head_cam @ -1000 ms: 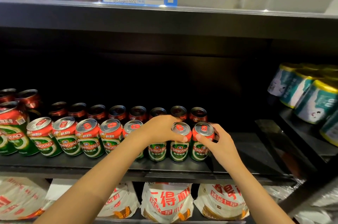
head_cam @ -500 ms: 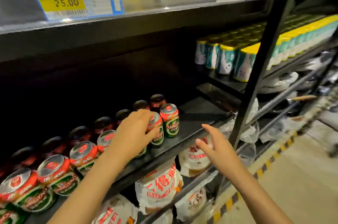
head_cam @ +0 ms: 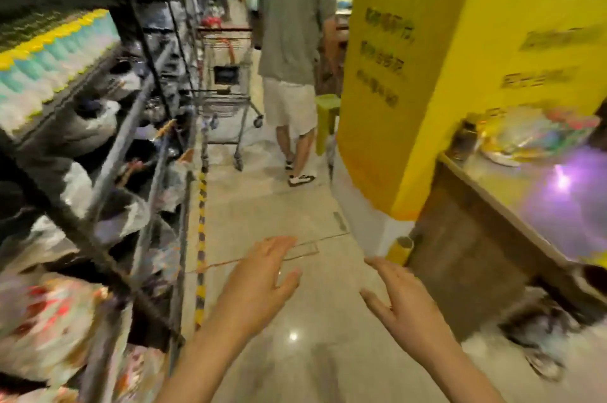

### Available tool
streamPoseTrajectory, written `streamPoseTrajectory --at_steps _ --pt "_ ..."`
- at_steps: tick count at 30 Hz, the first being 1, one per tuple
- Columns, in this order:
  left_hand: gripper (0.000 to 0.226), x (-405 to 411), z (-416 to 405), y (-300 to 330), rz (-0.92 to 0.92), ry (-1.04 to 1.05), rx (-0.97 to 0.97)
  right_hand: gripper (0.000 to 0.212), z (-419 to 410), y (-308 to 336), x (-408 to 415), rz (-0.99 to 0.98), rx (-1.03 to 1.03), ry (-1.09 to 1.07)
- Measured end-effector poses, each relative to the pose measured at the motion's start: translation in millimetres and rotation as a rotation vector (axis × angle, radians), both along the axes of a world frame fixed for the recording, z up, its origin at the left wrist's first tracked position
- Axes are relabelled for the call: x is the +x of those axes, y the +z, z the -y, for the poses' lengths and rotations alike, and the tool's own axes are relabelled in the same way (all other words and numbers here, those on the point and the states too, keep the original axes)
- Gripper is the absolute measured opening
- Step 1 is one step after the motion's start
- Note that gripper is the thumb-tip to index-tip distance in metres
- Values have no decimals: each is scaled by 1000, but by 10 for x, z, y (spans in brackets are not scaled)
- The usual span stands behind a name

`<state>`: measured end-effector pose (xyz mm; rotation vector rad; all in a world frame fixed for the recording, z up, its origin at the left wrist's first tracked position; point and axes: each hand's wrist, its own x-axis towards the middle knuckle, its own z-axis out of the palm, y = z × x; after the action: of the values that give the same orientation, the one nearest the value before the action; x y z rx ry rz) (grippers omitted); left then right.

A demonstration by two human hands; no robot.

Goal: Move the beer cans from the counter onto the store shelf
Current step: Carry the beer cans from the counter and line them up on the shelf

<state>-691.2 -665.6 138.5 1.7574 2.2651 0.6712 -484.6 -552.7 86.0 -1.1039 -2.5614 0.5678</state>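
both hands were held out over the aisle floor (head_cam: 295,353), the left hand (head_cam: 262,284) and right hand (head_cam: 402,300) with fingers spread loosely, nothing gripped. the store shelf (head_cam: 108,152) stood at the left, blurred; the counter (head_cam: 512,205) at right. no beer cans could be made out.

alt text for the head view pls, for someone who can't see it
Both hands, left hand and right hand, hover open and empty over a shop aisle floor. Shelf rack on the left, yellow pillar and counter on the right.
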Motion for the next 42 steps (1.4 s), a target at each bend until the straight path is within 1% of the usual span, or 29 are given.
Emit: streamPoseTrajectory --at_steps 2,3,4,6,8,11,15,18,22,27,31,35,37,40,42 --pt "76 593 -339 -59 78 -137 19 50 -47 -32 806 -15 -48 -211" --pt "75 901 -483 -80 104 -207 10 48 -37 -29 1183 -19 -64 -296" --pt "70 1210 -615 -104 110 -270 -3 46 -7 -16 1547 -27 -94 -383" --pt "53 1845 -851 -134 128 -366 -5 45 70 17 2248 -35 -159 -530" --pt "47 2425 -1043 -177 189 -407 -7 44 126 22 2891 -53 -198 -627" --pt "47 3228 -1294 -268 256 -439 -46 42 195 -49 3762 -77 -233 -725" --pt "46 4032 -1585 -461 320 -462 -127 40 115 -118 4645 -117 -286 -840" --pt "43 4398 -1842 -580 380 -441 -205 38 -127 -148 5056 -154 -306 -856" --pt "37 4731 -2387 -662 404 -390 -255 35 -767 -125 5437 -233 -295 -828" --pt "29 5148 -3340 -691 470 -320 -200 39 -1896 -2 5874 -273 -270 -764" --pt "27 5615 -4198 -664 517 -298 -217 36 -2681 102 6292 -251 -267 -744" --pt "30 6215 -4957 -609 498 -335 -189 30 -3337 94 6801 -260 -292 -754" --pt "31 6484 -5282 -577 503 -365 -174 30 -3675 31 7008 -249 -289 -736" --pt "34 6802 -5746 -571 504 -371 -168 35 -4302 -68 7208 -200 -277 -658" --pt "33 6944 -6010 -594 479 -347 -158 36 -4769 -114 7278 -209 -310 -588"
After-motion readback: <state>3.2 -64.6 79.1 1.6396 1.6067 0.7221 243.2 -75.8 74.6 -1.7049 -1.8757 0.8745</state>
